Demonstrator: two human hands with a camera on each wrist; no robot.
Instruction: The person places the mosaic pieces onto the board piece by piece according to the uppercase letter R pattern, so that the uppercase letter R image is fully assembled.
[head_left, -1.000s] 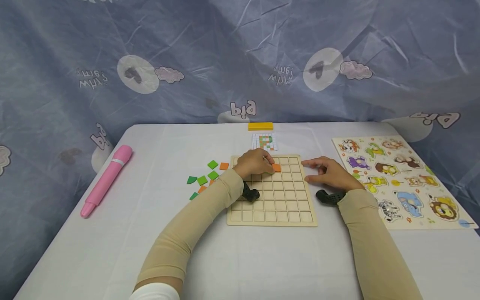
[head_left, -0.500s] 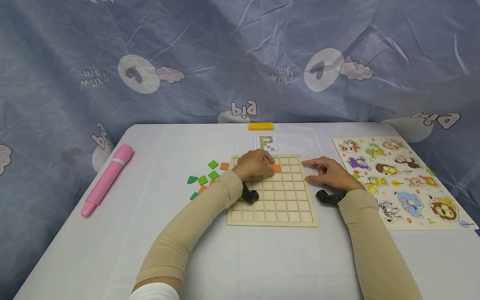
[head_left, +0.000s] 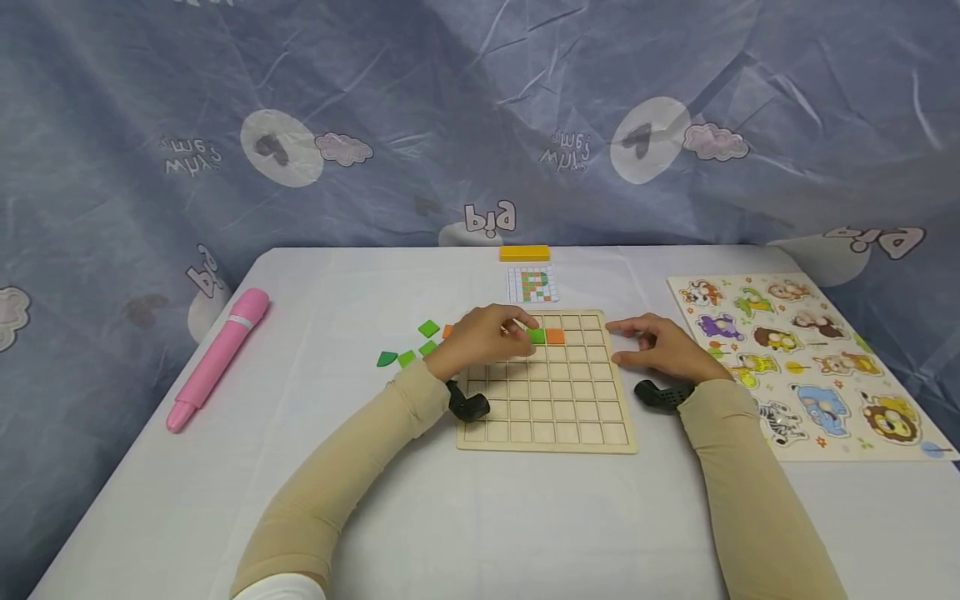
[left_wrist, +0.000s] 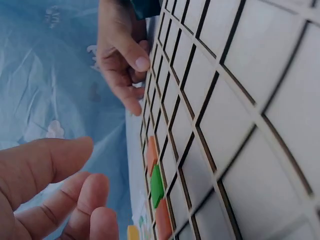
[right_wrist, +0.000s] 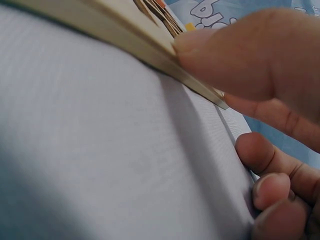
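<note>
A wooden grid board (head_left: 577,408) lies on the table. An orange square tile (head_left: 555,336) and a green square tile (head_left: 536,336) sit side by side in one of its upper rows. The left wrist view shows a second orange tile (left_wrist: 163,220) on the green one's other side, hidden behind the hand in the head view. My left hand (head_left: 487,337) hovers over the board's upper left, thumb and fingers apart, holding nothing. At the board's right edge rests my right hand (head_left: 663,346), its thumb (right_wrist: 215,55) against the rim and its fingers loosely bent.
Several loose tiles, including a green one (head_left: 428,328), lie left of the board. Behind it are a pattern card (head_left: 532,285) and a yellow block (head_left: 524,253). An animal puzzle board (head_left: 810,367) lies right, a pink pen-shaped thing (head_left: 217,360) left.
My left hand has let go of the green tile, leaving it in the grid beside the orange one, and has drawn back to the left. My right hand stays at the board's edge.
</note>
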